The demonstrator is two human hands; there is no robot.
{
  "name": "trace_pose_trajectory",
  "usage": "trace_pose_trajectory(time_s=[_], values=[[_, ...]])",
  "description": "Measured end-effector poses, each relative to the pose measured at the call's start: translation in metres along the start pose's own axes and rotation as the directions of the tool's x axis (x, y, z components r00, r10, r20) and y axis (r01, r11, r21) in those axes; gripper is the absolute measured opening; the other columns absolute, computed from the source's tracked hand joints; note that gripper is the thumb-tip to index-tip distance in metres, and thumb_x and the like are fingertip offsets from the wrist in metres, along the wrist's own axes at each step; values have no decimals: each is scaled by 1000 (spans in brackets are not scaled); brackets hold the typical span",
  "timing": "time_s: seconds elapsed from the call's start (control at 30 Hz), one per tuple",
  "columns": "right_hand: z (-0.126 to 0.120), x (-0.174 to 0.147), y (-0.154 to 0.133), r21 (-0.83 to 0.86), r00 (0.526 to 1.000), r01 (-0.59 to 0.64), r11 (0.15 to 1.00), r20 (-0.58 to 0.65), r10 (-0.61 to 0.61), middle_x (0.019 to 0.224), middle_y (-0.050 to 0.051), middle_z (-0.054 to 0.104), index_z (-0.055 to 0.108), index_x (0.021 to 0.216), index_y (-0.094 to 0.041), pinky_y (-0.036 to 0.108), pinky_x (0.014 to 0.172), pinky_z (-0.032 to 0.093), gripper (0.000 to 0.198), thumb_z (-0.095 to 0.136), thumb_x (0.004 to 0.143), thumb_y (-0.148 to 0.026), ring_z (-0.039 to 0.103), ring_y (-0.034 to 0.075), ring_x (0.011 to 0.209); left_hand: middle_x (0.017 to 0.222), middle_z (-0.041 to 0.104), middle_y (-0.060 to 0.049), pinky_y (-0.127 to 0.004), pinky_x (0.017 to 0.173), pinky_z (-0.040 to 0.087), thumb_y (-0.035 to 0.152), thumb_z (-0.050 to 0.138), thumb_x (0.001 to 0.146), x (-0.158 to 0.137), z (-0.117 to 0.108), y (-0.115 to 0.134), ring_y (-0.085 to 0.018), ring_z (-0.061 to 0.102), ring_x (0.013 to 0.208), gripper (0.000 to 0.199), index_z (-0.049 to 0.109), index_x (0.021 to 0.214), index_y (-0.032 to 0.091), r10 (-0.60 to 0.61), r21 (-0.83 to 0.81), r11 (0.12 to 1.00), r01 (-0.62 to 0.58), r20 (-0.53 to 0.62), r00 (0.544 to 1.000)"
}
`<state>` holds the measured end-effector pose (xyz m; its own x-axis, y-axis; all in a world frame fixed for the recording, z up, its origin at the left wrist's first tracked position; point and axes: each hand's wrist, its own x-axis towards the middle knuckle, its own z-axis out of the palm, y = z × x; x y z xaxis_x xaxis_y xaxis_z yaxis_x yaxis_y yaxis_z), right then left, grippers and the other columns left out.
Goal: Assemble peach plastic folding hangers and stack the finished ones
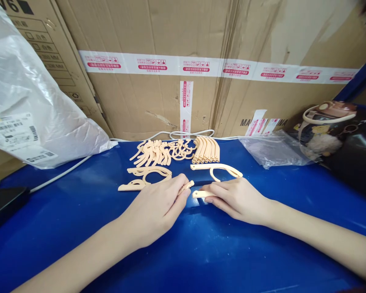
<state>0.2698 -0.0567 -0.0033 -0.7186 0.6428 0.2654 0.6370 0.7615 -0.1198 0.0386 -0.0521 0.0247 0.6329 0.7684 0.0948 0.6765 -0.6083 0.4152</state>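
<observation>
My left hand point(158, 207) is closed around a small beige plastic hanger piece point(188, 185), whose end pokes out past the thumb and fingers. In my right hand point(242, 201) is a beige hanger arm point(200, 194) with a round hole at its tip, its rear part hidden by the fingers. The two held ends point at each other, a small gap apart. Just beyond the right hand lies a partly joined hanger point(219, 167). Beyond the left hand are more joined hanger parts point(154, 170), partly covered by that hand.
Farther back lie loose curved pieces point(152, 154), hooks point(179, 151) and stacked hanger arms point(206, 149) on the blue table point(201, 252). A white parcel bag point(39, 89) stands left, a clear bag point(274, 149) and bottle point(323, 126) right. A large carton point(146, 32) closes off the back.
</observation>
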Motion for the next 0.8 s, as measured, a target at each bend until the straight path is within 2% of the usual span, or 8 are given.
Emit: trace_pose_trajectory(time_s=[0.2, 0.4, 0.57, 0.8], values=[[-2, 0, -2, 14, 999, 33, 999, 13, -33, 90, 6, 70, 58, 115, -16, 25, 61, 44, 37, 30, 102, -36, 65, 15, 67, 75, 58, 0, -28, 58, 35, 31, 20, 100, -2, 7, -4, -17, 55, 65, 32, 46, 85, 20, 102, 30, 994, -101, -29, 994], [-3, 0, -4, -31, 998, 49, 998, -43, -50, 84, 4, 70, 60, 112, -17, 25, 58, 43, 34, 33, 102, -34, 64, 14, 64, 74, 60, -1, -28, 57, 37, 29, 21, 100, -4, 9, -3, -16, 56, 64, 32, 49, 87, 20, 114, -8, 993, -114, 1, 993], [-4, 0, -6, -99, 995, 53, 994, -77, -60, 84, 5, 71, 61, 111, -17, 25, 58, 43, 35, 32, 102, -35, 65, 15, 65, 68, 58, 2, -27, 52, 31, 39, 35, 97, -5, 6, -6, -16, 54, 59, 24, 47, 87, 20, 124, 60, 990, -127, 52, 991], [-7, -2, -9, -133, 991, 71, 989, -106, -85, 80, 3, 70, 61, 108, -17, 26, 56, 41, 34, 33, 102, -35, 62, 14, 60, 68, 60, 2, -26, 50, 30, 40, 24, 101, -6, 5, -5, -17, 56, 57, 32, 45, 88, 20, 136, 105, 984, -143, 69, 988]])
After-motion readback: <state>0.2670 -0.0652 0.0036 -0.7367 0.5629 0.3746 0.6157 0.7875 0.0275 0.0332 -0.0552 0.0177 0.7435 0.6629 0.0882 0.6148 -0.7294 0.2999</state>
